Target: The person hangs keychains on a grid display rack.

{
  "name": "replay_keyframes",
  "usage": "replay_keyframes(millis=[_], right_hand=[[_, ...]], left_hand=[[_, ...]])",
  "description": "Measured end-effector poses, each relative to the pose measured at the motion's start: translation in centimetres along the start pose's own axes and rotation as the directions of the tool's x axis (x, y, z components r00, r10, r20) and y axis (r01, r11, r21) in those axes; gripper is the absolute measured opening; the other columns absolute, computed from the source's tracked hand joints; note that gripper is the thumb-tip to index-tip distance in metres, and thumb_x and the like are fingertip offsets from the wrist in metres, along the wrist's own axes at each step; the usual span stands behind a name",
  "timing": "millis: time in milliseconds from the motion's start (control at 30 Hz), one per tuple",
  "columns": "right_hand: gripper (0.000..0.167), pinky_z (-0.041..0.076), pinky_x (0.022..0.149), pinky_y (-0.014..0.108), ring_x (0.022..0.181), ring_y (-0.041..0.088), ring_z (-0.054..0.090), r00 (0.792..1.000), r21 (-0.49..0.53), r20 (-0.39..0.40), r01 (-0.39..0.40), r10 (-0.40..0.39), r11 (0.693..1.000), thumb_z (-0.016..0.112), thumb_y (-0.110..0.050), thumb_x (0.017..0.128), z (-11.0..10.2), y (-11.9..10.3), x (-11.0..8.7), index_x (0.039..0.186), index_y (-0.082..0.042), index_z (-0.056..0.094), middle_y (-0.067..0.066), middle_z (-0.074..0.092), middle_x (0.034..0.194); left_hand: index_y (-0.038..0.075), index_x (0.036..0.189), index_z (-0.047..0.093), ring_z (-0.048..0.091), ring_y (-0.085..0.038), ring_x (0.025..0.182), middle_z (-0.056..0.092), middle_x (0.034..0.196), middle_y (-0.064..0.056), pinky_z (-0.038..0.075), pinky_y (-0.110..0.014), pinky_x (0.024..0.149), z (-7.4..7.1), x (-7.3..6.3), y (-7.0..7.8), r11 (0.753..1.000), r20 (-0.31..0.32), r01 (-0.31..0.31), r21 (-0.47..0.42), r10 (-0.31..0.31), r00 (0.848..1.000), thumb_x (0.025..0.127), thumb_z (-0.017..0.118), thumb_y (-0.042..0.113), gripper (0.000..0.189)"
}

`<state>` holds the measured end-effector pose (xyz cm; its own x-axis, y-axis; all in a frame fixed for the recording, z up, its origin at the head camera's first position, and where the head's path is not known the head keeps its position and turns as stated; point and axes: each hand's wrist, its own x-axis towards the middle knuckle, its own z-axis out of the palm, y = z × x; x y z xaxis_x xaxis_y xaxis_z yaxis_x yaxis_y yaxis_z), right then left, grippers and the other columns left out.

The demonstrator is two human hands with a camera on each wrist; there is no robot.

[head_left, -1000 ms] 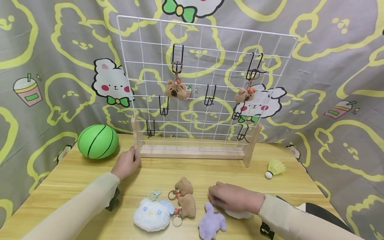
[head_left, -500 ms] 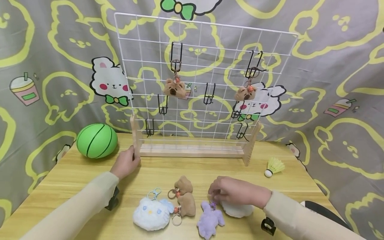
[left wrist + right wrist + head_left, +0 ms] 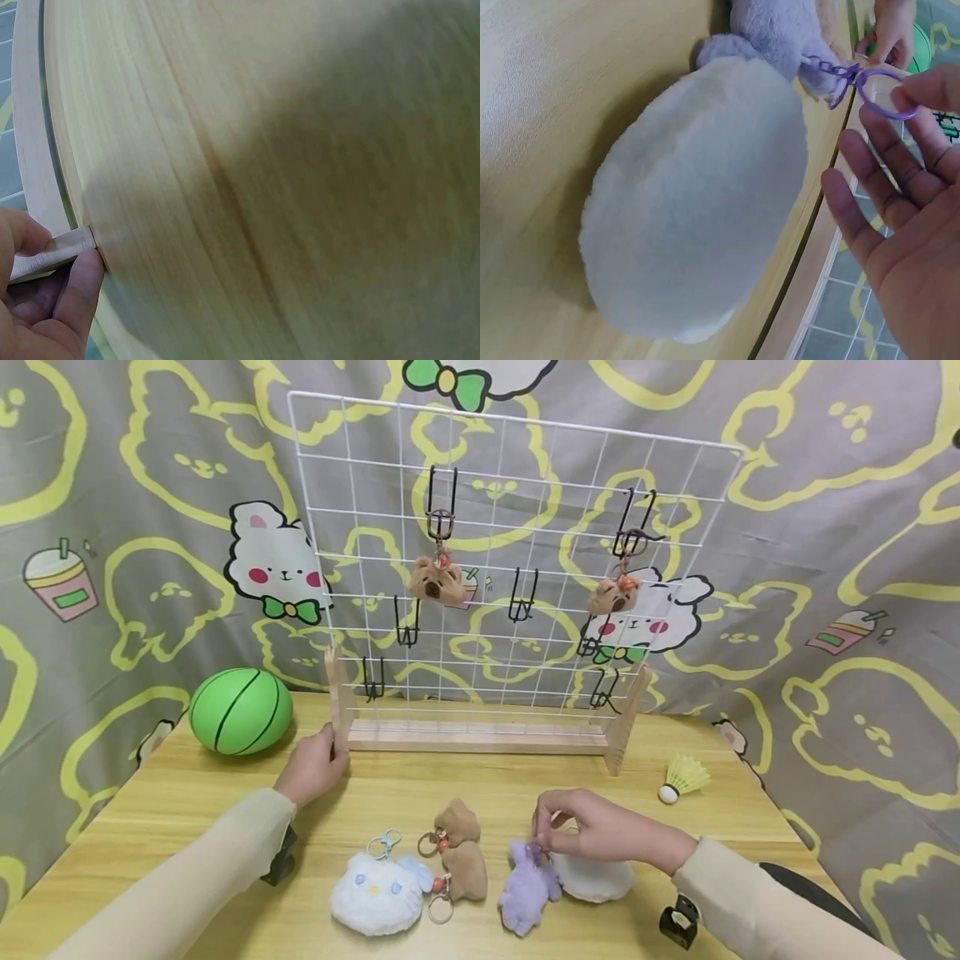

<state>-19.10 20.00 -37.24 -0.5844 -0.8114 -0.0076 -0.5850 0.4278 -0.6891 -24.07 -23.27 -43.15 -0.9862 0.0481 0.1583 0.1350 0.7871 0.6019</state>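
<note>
My left hand (image 3: 311, 768) grips the left wooden foot (image 3: 64, 247) of a white wire grid rack (image 3: 480, 745), thumb and fingers on either side of the wood. Between thumb and index finger, my right hand (image 3: 603, 828) pinches the purple ring (image 3: 889, 115) of a purple plush keychain (image 3: 525, 893). That plush is partly raised, and its lower end seems near the tabletop; contact is unclear. Beside it, under the right hand, lies a white plush (image 3: 697, 202). The other right fingers are spread loosely.
Two brown bear keychains (image 3: 437, 583) hang on black hooks; several other hooks (image 3: 522, 597) dot the grid. A white-and-blue plush keychain (image 3: 378, 893) and brown plush keychains (image 3: 465, 868) lie in front. A green ball (image 3: 242, 712) sits left, a yellow shuttlecock (image 3: 684, 778) right.
My right hand has shifted right and slightly up, now pinching the purple ring. The purple plush's top has been lifted. My left hand keeps its grip on the rack.
</note>
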Motion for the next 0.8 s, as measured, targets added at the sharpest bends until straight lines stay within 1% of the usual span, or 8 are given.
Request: replay_keyframes(millis=[100, 200, 333, 400, 467, 633, 733, 800], right_hand=[[0.011, 0.055, 0.102, 0.032, 0.109, 0.007, 0.07, 1.0, 0.051, -0.015, -0.011, 0.011, 0.999, 0.063, -0.011, 0.1, -0.05, 0.09, -0.02, 0.088, -0.013, 0.062, 0.005, 0.076, 0.112], [0.011, 0.056, 0.1, 0.03, 0.114, 0.009, 0.071, 0.999, 0.133, -0.036, 0.001, 0.004, 0.991, 0.06, -0.006, 0.096, -0.1, 0.06, 0.09, 0.085, -0.009, 0.06, 0.014, 0.077, 0.117], [0.012, 0.06, 0.094, 0.028, 0.114, 0.007, 0.072, 0.999, 0.3, -0.041, 0.024, -0.012, 0.954, 0.051, 0.002, 0.094, -0.24, -0.08, 0.29, 0.082, 0.002, 0.052, 0.029, 0.074, 0.119], [0.012, 0.058, 0.096, 0.026, 0.113, 0.006, 0.072, 0.999, 0.353, -0.043, 0.024, -0.009, 0.935, 0.046, 0.003, 0.094, -0.37, -0.26, 0.39, 0.083, 0.005, 0.048, 0.033, 0.072, 0.12], [0.014, 0.057, 0.097, 0.025, 0.114, 0.006, 0.073, 0.999, 0.377, -0.051, 0.011, 0.008, 0.926, 0.043, 0.002, 0.096, -0.5, -0.46, 0.51, 0.083, 0.005, 0.047, 0.032, 0.072, 0.12], [0.019, 0.058, 0.097, 0.027, 0.115, 0.01, 0.074, 0.996, 0.394, -0.086, 0.005, 0.032, 0.919, 0.04, -0.003, 0.104, -0.66, -0.73, 0.83, 0.089, 0.005, 0.047, 0.028, 0.073, 0.122], [0.021, 0.06, 0.095, 0.03, 0.115, 0.009, 0.073, 0.994, 0.409, -0.104, 0.016, 0.029, 0.912, 0.04, -0.007, 0.108, -0.66, -0.72, 0.86, 0.096, 0.008, 0.047, 0.032, 0.071, 0.124], [0.021, 0.061, 0.093, 0.032, 0.114, 0.006, 0.072, 0.992, 0.405, -0.123, 0.018, 0.035, 0.914, 0.042, -0.009, 0.11, -0.67, -0.66, 0.81, 0.101, 0.008, 0.05, 0.033, 0.069, 0.126]], left_hand=[[-0.015, 0.122, 0.052, 0.053, -0.021, 0.065, 0.062, 0.082, -0.018, 0.045, -0.032, 0.055, -0.06, -0.07, 0.01, 1.0, -0.002, 0.003, 0.003, -0.003, 1.0, 0.096, 0.052, 0.004, 0.032], [-0.014, 0.12, 0.053, 0.053, -0.022, 0.065, 0.062, 0.082, -0.019, 0.044, -0.032, 0.056, -0.08, -0.09, 0.02, 1.0, -0.005, 0.003, 0.008, -0.002, 1.0, 0.096, 0.052, 0.004, 0.03], [-0.014, 0.12, 0.053, 0.053, -0.021, 0.065, 0.062, 0.083, -0.019, 0.044, -0.032, 0.055, -0.1, -0.12, 0.06, 1.0, -0.005, 0.003, 0.009, -0.003, 1.0, 0.096, 0.052, 0.004, 0.03], [-0.014, 0.12, 0.053, 0.052, -0.021, 0.065, 0.062, 0.083, -0.019, 0.044, -0.031, 0.055, -0.1, -0.18, 0.08, 1.0, -0.004, 0.009, 0.006, -0.009, 1.0, 0.097, 0.052, 0.004, 0.03], [-0.014, 0.12, 0.053, 0.052, -0.02, 0.064, 0.061, 0.082, -0.018, 0.044, -0.031, 0.054, -0.08, -0.24, 0.11, 1.0, -0.002, 0.015, 0.0, -0.015, 1.0, 0.097, 0.052, 0.004, 0.029], [-0.013, 0.12, 0.053, 0.051, -0.02, 0.063, 0.062, 0.083, -0.019, 0.043, -0.03, 0.053, 0.04, -0.33, 0.11, 1.0, -0.001, 0.019, -0.003, -0.019, 1.0, 0.097, 0.052, 0.004, 0.029], [-0.013, 0.119, 0.053, 0.051, -0.02, 0.063, 0.062, 0.084, -0.019, 0.043, -0.03, 0.054, 0.11, -0.32, 0.07, 1.0, -0.003, 0.016, 0.0, -0.016, 1.0, 0.097, 0.052, 0.004, 0.028], [-0.013, 0.119, 0.053, 0.051, -0.02, 0.064, 0.063, 0.084, -0.019, 0.043, -0.031, 0.054, 0.13, -0.31, 0.07, 1.0, -0.006, 0.013, 0.002, -0.013, 1.0, 0.096, 0.052, 0.004, 0.028]])
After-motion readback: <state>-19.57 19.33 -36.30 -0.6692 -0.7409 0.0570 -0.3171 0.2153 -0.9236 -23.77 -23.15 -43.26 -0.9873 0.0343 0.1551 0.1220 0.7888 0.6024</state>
